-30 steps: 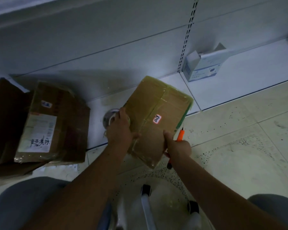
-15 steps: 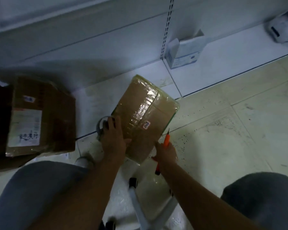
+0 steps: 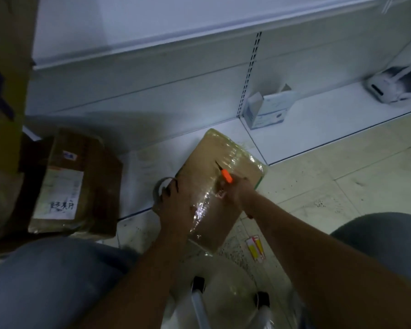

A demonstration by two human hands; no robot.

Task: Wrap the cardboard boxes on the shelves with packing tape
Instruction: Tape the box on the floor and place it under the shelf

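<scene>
Right hand (image 3: pixel 235 191) grips an orange-handled knife (image 3: pixel 226 175), blade tip on the taped cardboard box (image 3: pixel 214 186). Left hand (image 3: pixel 176 203) presses the box's left edge, fingers hooked on a tape roll (image 3: pixel 160 189). Box rests tilted on the bottom shelf (image 3: pixel 152 162) edge; a larger labelled box (image 3: pixel 74 181) sits to its left.

Bare floor (image 3: pixel 342 186) right of taped box (image 3: pixel 214 186), labelled carton (image 3: pixel 76 184) perhaps crowding left
</scene>
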